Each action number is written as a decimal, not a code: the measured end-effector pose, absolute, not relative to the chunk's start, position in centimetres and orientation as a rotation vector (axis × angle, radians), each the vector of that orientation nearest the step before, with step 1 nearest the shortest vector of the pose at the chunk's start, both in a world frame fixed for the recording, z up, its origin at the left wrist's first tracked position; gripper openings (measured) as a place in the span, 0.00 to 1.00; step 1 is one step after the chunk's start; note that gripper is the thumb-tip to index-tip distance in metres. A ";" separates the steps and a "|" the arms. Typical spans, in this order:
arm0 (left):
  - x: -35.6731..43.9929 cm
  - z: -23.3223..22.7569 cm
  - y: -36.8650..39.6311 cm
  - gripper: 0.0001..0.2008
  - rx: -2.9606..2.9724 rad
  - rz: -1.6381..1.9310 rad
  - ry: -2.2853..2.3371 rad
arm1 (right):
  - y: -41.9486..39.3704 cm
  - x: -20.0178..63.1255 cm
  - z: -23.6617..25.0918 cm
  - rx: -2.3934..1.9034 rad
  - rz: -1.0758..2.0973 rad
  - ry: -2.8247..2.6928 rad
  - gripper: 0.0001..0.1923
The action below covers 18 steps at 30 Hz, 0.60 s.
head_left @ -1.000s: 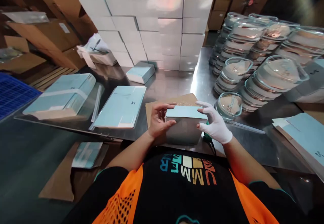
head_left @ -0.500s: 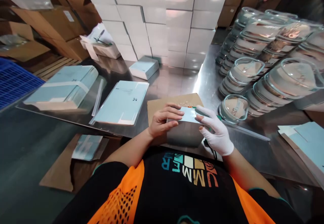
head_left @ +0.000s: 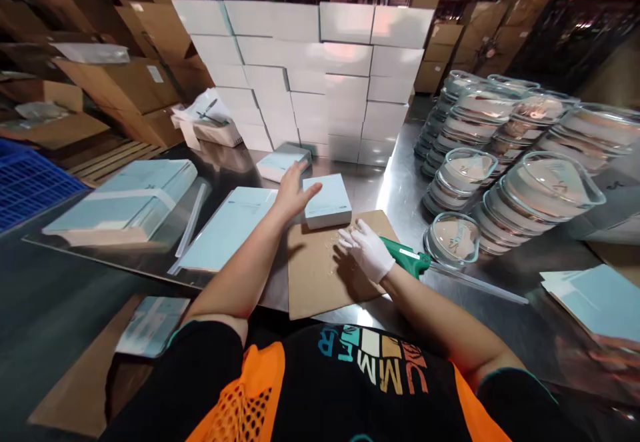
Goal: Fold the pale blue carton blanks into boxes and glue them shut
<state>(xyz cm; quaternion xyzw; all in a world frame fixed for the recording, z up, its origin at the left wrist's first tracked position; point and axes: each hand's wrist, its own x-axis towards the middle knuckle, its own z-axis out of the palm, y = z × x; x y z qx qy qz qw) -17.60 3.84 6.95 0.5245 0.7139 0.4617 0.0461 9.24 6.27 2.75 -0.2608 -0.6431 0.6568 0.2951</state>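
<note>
My bare left hand (head_left: 294, 192) is open, its thumb and fingers spread, between two pale blue boxes. The nearer box (head_left: 327, 201) stands at the back edge of a brown cardboard sheet (head_left: 315, 282), close to my thumb. Just beyond my fingertips lies the farther box (head_left: 283, 162); whether they touch it I cannot tell. My right hand (head_left: 367, 250), in a white glove with some fingertips bare, is open over the cardboard and holds nothing. Beside its wrist lies a green glue gun (head_left: 407, 257), partly hidden by the hand.
Stacked white boxes (head_left: 345, 59) form a wall behind. Round clear-lidded containers (head_left: 453, 237) are piled at right. Flat blue card sheets (head_left: 233, 225) and a strapped bundle (head_left: 125, 195) lie left. Glue sticks (head_left: 493, 285) rest at right; a blue crate (head_left: 35, 182) stands far left.
Both hands have let go of the small blue box, which now stands farther back. My left hand has reached forward and left; my right has drawn leftward over the cardboard. The view has tilted up.
</note>
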 end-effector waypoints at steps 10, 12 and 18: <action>-16.9 3.3 7.1 0.32 1.662 0.575 2.492 | 1.9 17.8 -2.0 -0.225 1.306 -2.603 0.20; -17.4 4.4 9.0 0.36 1.674 0.655 2.521 | 2.3 17.7 -2.6 -0.159 1.226 -2.598 0.19; -19.2 5.8 11.8 0.25 1.687 0.728 2.586 | 2.8 16.4 -2.9 -0.062 0.923 -2.673 0.11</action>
